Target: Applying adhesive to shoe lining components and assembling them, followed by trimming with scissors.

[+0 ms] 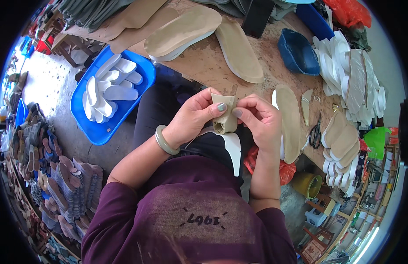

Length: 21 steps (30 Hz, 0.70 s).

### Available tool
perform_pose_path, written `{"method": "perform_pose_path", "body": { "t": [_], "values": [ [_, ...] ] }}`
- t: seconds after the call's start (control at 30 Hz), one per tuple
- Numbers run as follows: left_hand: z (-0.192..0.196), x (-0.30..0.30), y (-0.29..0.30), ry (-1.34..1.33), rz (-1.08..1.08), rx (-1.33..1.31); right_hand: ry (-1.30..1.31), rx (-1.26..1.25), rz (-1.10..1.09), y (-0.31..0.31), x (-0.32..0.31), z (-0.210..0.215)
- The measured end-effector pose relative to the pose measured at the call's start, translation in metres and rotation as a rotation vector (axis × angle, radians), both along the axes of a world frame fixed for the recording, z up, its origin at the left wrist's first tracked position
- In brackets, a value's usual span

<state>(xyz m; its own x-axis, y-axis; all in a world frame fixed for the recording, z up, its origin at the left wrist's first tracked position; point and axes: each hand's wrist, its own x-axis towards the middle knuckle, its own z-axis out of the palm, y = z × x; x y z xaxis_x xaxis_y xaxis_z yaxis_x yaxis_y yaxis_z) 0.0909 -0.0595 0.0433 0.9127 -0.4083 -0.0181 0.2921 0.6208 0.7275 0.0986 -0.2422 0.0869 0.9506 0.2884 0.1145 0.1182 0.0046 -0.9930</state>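
One beige heel (230, 118), raised above dark trousers (151, 112), just short of the workbench (272, 59). Pinched at its left side by the left hand (193, 115), with thumb flat across the near face and forefinger at the far edge. Gripped at its right side by the right hand (262, 119), with thumb pressed on the edge and forefinger bent over the far corner. Fingers narrow on both sides, closed around the upper part; hollow end left clear below the thumbs, turned to the near side. Just beneath, a white curved piece (233, 152), with any join to the heel impossible to tell. Far across the bench, two beige insoles (240, 50). To the right, scissors (316, 133) and a blue bowl (315, 68). To the left, white soles (120, 93) in a blue tray (96, 137).
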Motion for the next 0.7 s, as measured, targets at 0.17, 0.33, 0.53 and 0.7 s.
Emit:
{"method": "perform_pose_path", "body": {
  "t": [0.17,0.33,0.53,0.7],
  "values": [
    [0.000,0.001,0.003,0.011,-0.028,0.021,0.074,-0.094,-0.040,-0.002,0.000,-0.004],
    [0.002,0.003,0.006,0.134,-0.052,-0.003,0.161,-0.026,-0.121,-0.026,-0.005,-0.010],
    [-0.006,0.009,0.002,0.294,0.002,-0.028,-0.279,-0.915,-0.244,-0.081,-0.048,-0.025],
    [-0.007,0.008,-0.006,0.325,-0.044,-0.061,0.080,-0.815,-0.310,-0.084,-0.074,-0.018]
  ]
}}
